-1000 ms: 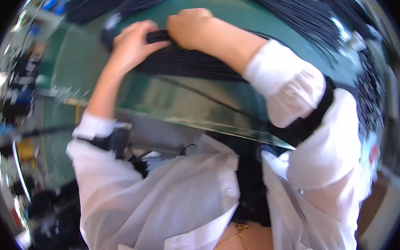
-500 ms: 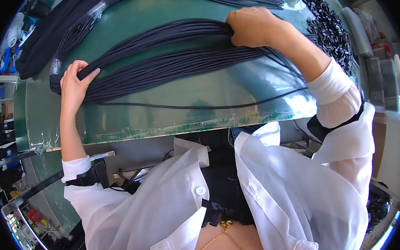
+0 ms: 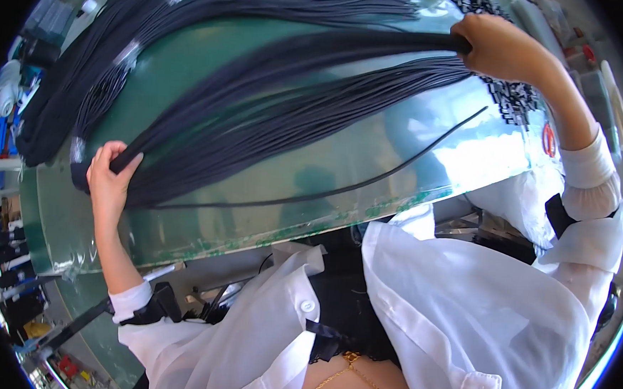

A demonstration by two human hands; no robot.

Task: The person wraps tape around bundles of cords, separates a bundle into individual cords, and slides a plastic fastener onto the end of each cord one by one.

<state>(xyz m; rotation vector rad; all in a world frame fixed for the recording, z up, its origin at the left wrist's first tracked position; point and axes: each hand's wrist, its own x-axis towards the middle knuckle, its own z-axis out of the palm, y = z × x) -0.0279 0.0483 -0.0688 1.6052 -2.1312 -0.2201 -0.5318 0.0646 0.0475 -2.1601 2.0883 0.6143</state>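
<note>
A thick bundle of black cords (image 3: 262,67) stretches across the table between my two hands. My left hand (image 3: 111,175) is closed round its left end, thumb on the near side. At the far right, my right hand (image 3: 504,51) is wrapped in a fist round the other end, the cords gathered tightly there. A second spread of black cords (image 3: 309,116) lies just nearer to me and fans out under my left hand. One single cord (image 3: 369,182) curves apart from it near the table's front edge, its tip free.
The green table (image 3: 201,241) has a worn front edge. More black cord bundles (image 3: 67,101), bound with clear wrap (image 3: 127,53), lie at the far left. A heap of small black tube pieces (image 3: 513,107) sits beyond my right wrist. White plastic (image 3: 518,203) hangs by the right edge.
My right hand has slid rightward to the cords' end, drawing the bundle straighter. The single cord's right end has swung free. The whole view has tilted somewhat.
</note>
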